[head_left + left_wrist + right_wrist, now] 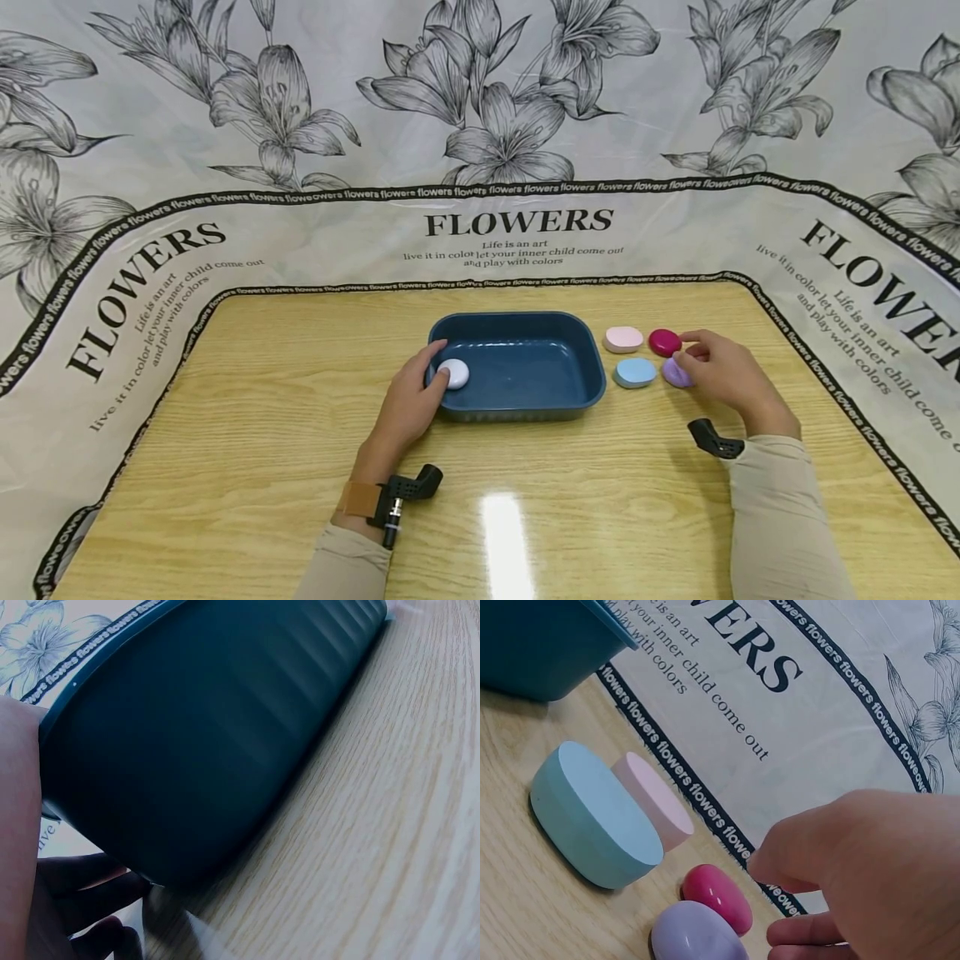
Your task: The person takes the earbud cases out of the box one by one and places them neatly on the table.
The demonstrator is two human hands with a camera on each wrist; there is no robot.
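Note:
My left hand (pixel 408 400) grips the left wall of a dark blue plastic basin (pixel 517 414), thumb over the rim and fingers outside. Inside, by the thumb tip, lies a white rounded soap-like piece (pixel 456 373); whether the thumb touches it I cannot tell. On the right, my right hand (pixel 723 375) hovers beside a purple rounded soap-like piece (pixel 697 934) and a magenta one (pixel 664 342). The right wrist view shows its thumb and fingers apart from both pieces. Between these and the basin sit a light blue oval piece (pixel 635 372) and a pale pink oval piece (pixel 623 339).
A wood-grain table (pixel 262 433) lies under everything. Floral cloth (pixel 517 233) with printed lettering rises behind it and along both sides. Each wrist carries a black camera mount, the left one (pixel 408 492) just in front of the basin's near side.

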